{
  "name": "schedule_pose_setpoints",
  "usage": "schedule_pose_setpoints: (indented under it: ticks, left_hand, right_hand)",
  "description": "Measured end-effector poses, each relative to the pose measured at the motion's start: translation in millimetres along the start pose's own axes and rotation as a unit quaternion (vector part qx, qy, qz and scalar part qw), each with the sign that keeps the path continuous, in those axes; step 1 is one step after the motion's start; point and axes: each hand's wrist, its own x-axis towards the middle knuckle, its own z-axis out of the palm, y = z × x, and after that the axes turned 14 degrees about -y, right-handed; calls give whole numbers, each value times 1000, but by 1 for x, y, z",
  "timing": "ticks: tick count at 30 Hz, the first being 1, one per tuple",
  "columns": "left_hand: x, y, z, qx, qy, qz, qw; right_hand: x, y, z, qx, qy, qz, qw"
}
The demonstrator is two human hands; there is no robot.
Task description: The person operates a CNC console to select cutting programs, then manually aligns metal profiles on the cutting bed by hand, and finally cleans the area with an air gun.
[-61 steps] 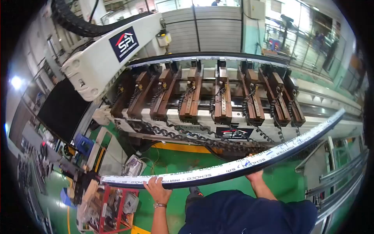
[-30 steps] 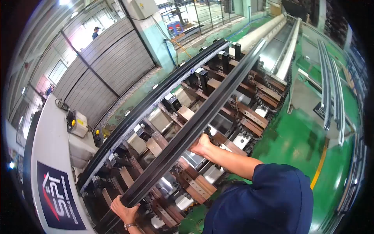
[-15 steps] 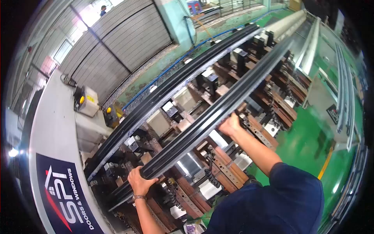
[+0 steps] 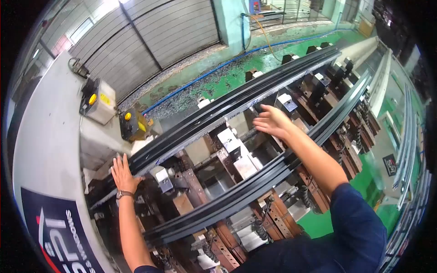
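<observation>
Dark navy-blue short-sleeved shirt (image 4: 309,255) — bare hands, a banded left wrist.
The loose fabric right sleeve (image 4: 355,209) leaves the forearm bare; a slim wristband (image 4: 124,194), partly shiny, circles the wrist below the left hand (image 4: 125,175) — its finer details too small to tell.

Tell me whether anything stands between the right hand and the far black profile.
Nothing visible stands between the right hand and the far black profile; the near black profile runs beneath the forearm.
</observation>
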Motion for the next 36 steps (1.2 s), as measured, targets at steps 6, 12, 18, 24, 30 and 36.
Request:
schedule_pose_setpoints:
  ticks: [6,12,18,24,30,36]
  left_hand:
    - [49,-29,30,18,-83,24,996]
    - [6,-1,8,21,80,13,997]
    - [-47,31,-60,0,160,64,985]
    - [-132,106,-117,-62,178,131,973]
    - [-263,174,-104,-4,112,194,975]
    - [-375,231,-21,-65,-51,150,985]
  right_hand:
    - [100,17,31,109,-10,-30,994]
    - [63,4,35,149,-26,-76,986]
    - [-12,-35,21,177,-43,-138,974]
    - [-157,-58,-39,119,16,-215,969]
    - [-301,-7,-149,57,117,-202,971]
    - [-357,70,-232,32,255,-145,955]
